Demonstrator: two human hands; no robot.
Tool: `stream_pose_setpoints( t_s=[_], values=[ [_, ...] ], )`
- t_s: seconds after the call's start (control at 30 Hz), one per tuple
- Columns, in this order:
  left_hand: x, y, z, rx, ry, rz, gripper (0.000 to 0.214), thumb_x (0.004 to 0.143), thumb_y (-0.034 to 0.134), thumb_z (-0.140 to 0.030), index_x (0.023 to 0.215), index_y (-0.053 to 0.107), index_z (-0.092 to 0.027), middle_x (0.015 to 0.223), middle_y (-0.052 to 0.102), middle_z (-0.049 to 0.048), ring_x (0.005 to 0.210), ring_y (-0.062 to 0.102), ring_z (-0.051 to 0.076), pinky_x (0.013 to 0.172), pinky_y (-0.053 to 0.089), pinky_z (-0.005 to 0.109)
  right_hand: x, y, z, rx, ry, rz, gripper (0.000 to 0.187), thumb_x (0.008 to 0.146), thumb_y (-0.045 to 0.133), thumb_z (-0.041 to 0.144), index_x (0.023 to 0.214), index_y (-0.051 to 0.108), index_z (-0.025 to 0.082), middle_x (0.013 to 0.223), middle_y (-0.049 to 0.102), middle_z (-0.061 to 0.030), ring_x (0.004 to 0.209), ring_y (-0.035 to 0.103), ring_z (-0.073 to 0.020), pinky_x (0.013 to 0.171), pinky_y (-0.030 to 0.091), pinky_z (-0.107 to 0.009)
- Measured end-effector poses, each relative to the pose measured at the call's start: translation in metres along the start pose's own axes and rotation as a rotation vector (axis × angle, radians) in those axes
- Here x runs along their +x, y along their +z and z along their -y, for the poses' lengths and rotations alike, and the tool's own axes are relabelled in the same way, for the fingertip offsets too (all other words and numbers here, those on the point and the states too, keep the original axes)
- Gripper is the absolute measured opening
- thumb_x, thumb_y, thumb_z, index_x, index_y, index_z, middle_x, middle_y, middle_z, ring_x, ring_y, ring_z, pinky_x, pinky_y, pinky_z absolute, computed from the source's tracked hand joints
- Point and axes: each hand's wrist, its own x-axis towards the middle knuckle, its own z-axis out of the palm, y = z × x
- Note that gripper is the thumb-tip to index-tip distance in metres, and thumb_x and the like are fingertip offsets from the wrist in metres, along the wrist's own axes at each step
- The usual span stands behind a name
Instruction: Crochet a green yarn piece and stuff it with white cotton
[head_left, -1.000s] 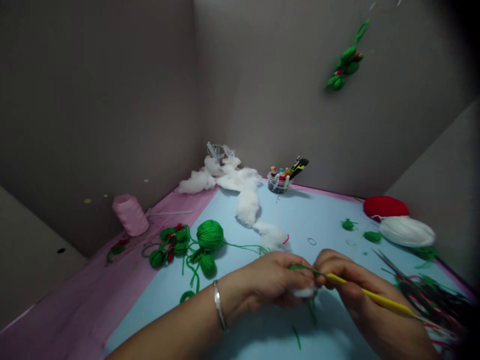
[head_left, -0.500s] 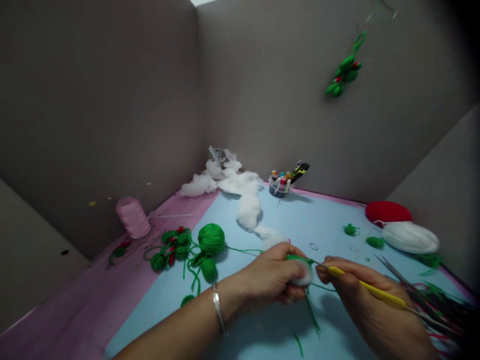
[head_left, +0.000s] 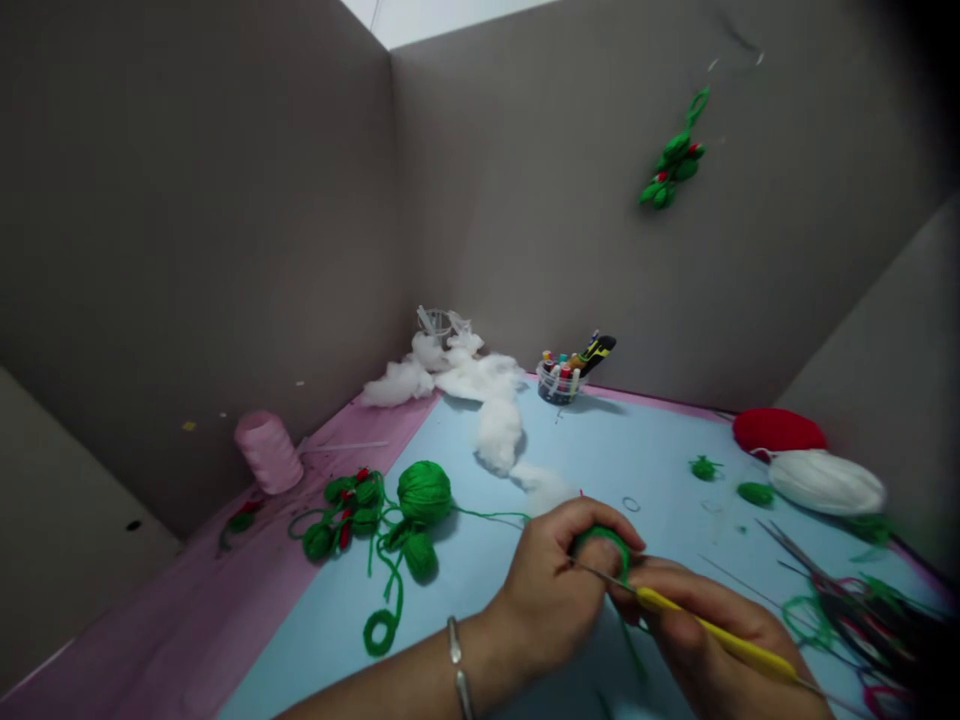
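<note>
My left hand (head_left: 559, 580) is closed around a small green crocheted piece (head_left: 606, 540), mostly hidden by the fingers. My right hand (head_left: 701, 630) grips a crochet hook (head_left: 739, 645) by its yellow handle, and the metal shaft reaches left across the piece toward my left thumb. A green tail of yarn (head_left: 632, 645) hangs below the hands. From the left hand a strand runs to a ball of green yarn (head_left: 424, 491) on the table. Beside that ball lie small green crocheted pieces with red bits (head_left: 352, 508) and a green ring (head_left: 380, 632).
White stuffing (head_left: 499, 430) trails across the blue mat (head_left: 637, 440). Behind stands a tub of markers (head_left: 561, 380). Red yarn (head_left: 778, 431), white yarn (head_left: 826, 481) and scissors (head_left: 802, 550) lie at right. A pink yarn cone (head_left: 268, 453) is left; a green ornament (head_left: 673, 165) hangs on the wall.
My right hand has come closer to the left, and the hook now crosses the piece. The piece has turned; white stuffing seen at it before no longer shows. The view has tilted up slightly.
</note>
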Motion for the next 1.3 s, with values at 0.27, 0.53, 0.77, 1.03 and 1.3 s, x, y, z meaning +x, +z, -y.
stream_pose_setpoints(
  t_s=[0.27,0.53,0.77,1.03,1.3],
  values=[
    [0.007,-0.006,0.016,-0.173,-0.324,0.081,0.051,0.075,0.054,-0.068,0.083,0.049,-0.019,0.056,0.043,-0.0071,0.041,0.029,0.005,0.042,0.017,0.020,-0.008,0.003,-0.022,-0.116,0.039,-0.234,0.028,0.071,0.076,0.047,0.087,0.078,0.024,0.089,0.077,-0.0047,0.079,0.073,-0.0198,0.070,0.058,-0.020],
    [0.006,-0.015,0.003,-0.246,-0.425,0.228,0.041,0.063,0.074,-0.035,0.091,0.050,-0.019,0.068,0.051,-0.0060,0.045,0.037,0.003,0.045,0.018,0.018,-0.004,-0.005,-0.033,-0.037,0.159,-0.309,0.036,0.076,0.071,0.050,0.093,0.077,0.019,0.095,0.077,-0.0087,0.086,0.074,-0.0262,0.071,0.061,-0.027],
    [0.008,-0.004,0.010,-0.109,-0.331,0.028,0.010,0.061,0.054,-0.023,0.070,0.051,-0.019,0.047,0.042,-0.0089,0.037,0.027,0.004,0.041,0.015,0.022,-0.018,0.001,-0.035,-0.178,0.102,-0.325,0.026,0.073,0.074,0.050,0.088,0.077,0.029,0.100,0.076,-0.0002,0.099,0.070,-0.0208,0.082,0.055,-0.018],
    [0.006,-0.004,0.009,0.049,-0.165,-0.010,0.016,0.068,0.051,-0.017,0.084,0.054,-0.017,0.059,0.042,-0.0072,0.052,0.034,0.008,0.052,0.027,0.022,-0.010,0.019,0.003,-0.550,0.002,-0.364,0.041,0.084,0.048,0.065,0.089,0.065,0.028,0.084,0.068,-0.0019,0.078,0.065,-0.0205,0.073,0.050,-0.029],
    [-0.004,-0.006,0.009,0.408,0.078,0.007,0.028,0.076,0.053,-0.013,0.103,0.050,-0.018,0.088,0.054,0.0002,0.079,0.048,0.014,0.075,0.040,0.026,0.002,0.001,-0.004,-0.431,-0.048,-0.120,0.034,0.080,0.062,0.051,0.096,0.074,0.025,0.096,0.077,-0.0032,0.083,0.073,-0.0214,0.066,0.058,-0.022]
  ],
)
